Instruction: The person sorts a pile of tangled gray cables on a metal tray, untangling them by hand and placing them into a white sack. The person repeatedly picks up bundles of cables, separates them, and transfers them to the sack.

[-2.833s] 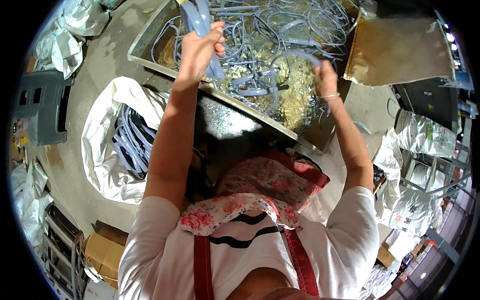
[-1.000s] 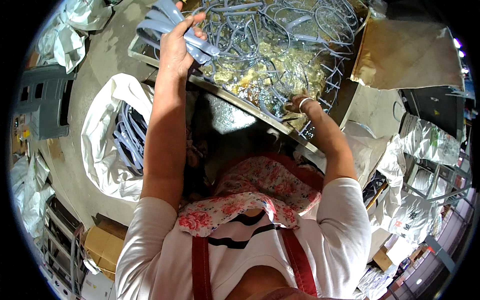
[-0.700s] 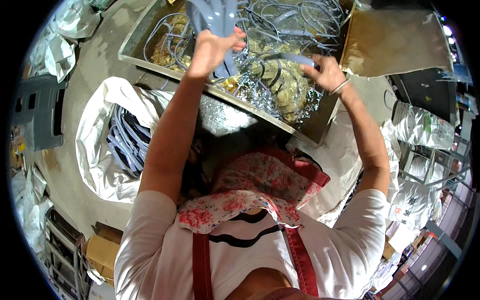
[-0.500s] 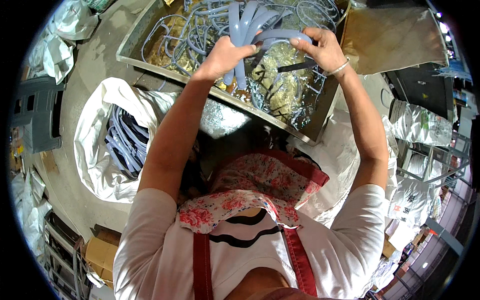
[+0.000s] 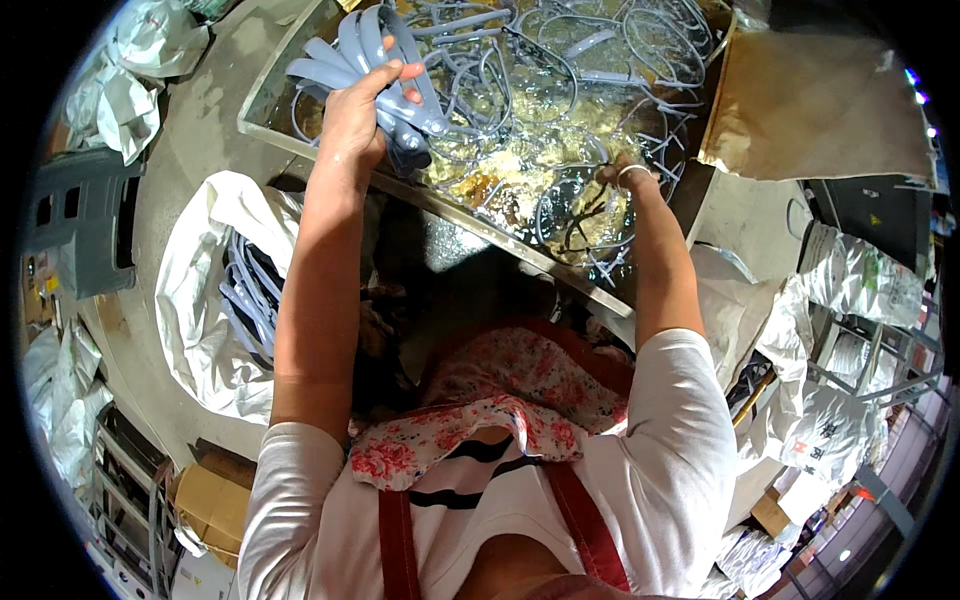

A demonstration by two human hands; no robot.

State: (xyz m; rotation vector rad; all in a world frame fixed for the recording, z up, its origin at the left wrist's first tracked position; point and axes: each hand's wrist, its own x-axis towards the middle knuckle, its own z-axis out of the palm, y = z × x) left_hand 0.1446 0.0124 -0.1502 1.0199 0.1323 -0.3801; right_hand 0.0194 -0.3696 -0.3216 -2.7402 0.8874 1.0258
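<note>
My left hand [image 5: 352,118] is closed around a bundle of looped grey-blue rubber-like strips [image 5: 362,48], held above the left part of a metal tank [image 5: 490,232]. Its fingertips show through the loops. At the tank's right side, my right hand [image 5: 626,174] reaches down to the water, a bracelet on its wrist. Splashing and glare hide its fingers, so any hold there is not visible. More grey strips [image 5: 480,92] lie tangled in the yellowish, bubbling water. Thin dark pieces [image 5: 583,218] float just below my right hand.
Left of the tank, a white sack [image 5: 190,290] stands open with grey strips [image 5: 248,300] inside. A brownish flat sheet [image 5: 815,105] adjoins the tank's right end. White sacks [image 5: 860,275] lie at the right. A grey plastic stool [image 5: 85,220] and a cardboard box [image 5: 215,505] are at the left.
My left hand has moved left with the bundle. My right hand has let go of the strip it held near the left hand and dropped down to the water.
</note>
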